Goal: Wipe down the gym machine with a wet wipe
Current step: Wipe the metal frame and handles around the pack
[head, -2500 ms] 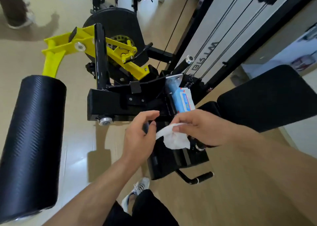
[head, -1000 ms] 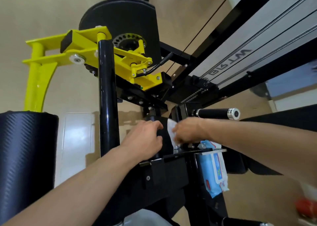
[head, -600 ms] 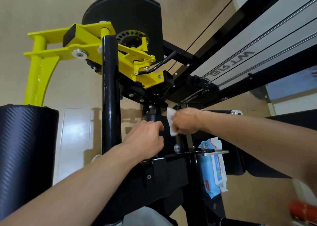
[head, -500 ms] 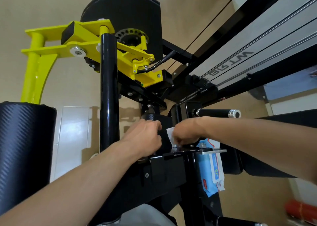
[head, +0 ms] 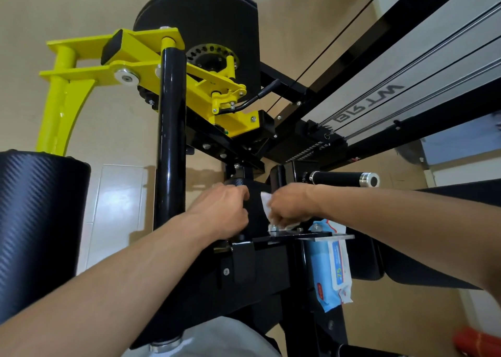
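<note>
R hand (head: 291,204) pinches the white wet wipe (head: 266,204) in curled fingers, pressing it down by the bolts on the gym machine (head: 244,264) bracket, just above the flat plate. L hand (head: 223,211) right beside it, fingers curled round a black part of the frame. Blue wipes pack (head: 332,270) hangs under the plate, R side. Black roller pad (head: 35,221) far L.

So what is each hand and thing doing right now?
right hand: gripping the wet wipe, pressing it on the machine by the bolts.
wet wipe: crumpled, mostly hidden in the hand.
left hand: curled round a black machine part.
wipes pack: hanging beside the metal plate, flap up.
</note>
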Demonstrator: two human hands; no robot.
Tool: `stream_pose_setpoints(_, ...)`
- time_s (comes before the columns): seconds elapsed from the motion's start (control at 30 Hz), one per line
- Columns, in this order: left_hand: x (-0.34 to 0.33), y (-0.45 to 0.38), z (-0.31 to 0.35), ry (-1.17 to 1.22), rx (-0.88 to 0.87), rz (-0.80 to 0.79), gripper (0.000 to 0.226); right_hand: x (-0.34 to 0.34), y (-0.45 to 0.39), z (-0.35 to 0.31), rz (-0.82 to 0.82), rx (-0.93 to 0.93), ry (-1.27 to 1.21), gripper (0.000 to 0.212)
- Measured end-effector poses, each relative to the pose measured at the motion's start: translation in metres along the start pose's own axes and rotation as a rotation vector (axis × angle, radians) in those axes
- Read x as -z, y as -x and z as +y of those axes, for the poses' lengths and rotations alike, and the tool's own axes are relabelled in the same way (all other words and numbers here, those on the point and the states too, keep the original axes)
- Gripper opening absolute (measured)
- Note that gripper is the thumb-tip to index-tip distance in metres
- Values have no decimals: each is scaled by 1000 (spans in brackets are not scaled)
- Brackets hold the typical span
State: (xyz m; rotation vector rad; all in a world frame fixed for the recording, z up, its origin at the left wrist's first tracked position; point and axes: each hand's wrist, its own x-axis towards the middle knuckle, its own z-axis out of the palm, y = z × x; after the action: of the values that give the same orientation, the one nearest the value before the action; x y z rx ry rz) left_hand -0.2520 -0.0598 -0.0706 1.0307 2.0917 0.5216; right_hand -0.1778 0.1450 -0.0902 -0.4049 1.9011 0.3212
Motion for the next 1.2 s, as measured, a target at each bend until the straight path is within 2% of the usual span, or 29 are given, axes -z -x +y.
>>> stream_pose_setpoints(0.07, 1, 1, 0, -1, 3, -3, 40, 7, 5, 1, -21, -17, -21, 18)
stream_pose_setpoints(0.17, 2, 1, 0, 6, 12, -6, 39, 23, -1, 23, 211, -223, 122, 24)
stream_pose_setpoints(0.2, 3, 2, 0, 6, 15, -8, 40, 27, -1, 23, 240, -233, 149, 25)
stream_pose_setpoints(0.27, 3, 3, 1, 5, 15, -12, 40, 27, 4, 10, 135, -154, 98, 26)
stream_pose_setpoints(0.37, 2, 3, 0, 1, 15, -7, 40, 20, 12, -18, -169, -13, -79, 18)
stream_pose_setpoints(0.43, 2, 4, 0, 13, 15, -8, 40, 18, 10, -16, -187, 19, -58, 18)
stream_pose_setpoints(0.5, 3, 4, 1, 20, 12, -7, 39, 21, 1, -4, -73, -80, -1, 25)
stream_pose_setpoints(0.6, 3, 6, 0, -1, 8, -9, 41, 38, 1, 17, 229, -269, 123, 32)
stream_pose_setpoints(0.63, 3, 6, 0, -3, 7, -8, 41, 37, 2, 18, 234, -268, 160, 30)
stream_pose_setpoints(0.8, 2, 3, -1, 2, 3, 7, 41, 25, 20, -19, -183, 48, 1, 23)
stream_pose_setpoints(0.83, 1, 3, -1, 5, 3, 8, 41, 24, 19, -17, -146, 8, -5, 23)
stream_pose_setpoints(0.93, 1, 3, -1, -3, 6, -1, 41, 35, 7, 6, 147, -229, 122, 23)
stream_pose_setpoints(0.97, 1, 4, -1, -8, 7, -5, 40, 34, 3, 11, 233, -266, 181, 27)
stream_pose_setpoints(1.0, 2, 4, 0, -9, 8, -5, 40, 34, 2, 12, 253, -275, 208, 29)
stream_pose_setpoints(1.13, 2, 3, 0, 11, -5, 31, 41, 4, 7, -8, 7, -59, 44, 21)
stream_pose_setpoints(1.17, 2, 3, 0, 13, -8, 41, 42, 0, 8, -9, -22, -37, 56, 22)
stream_pose_setpoints(1.2, 2, 3, 0, 12, -11, 46, 43, 1, 9, -8, 16, -66, 59, 22)
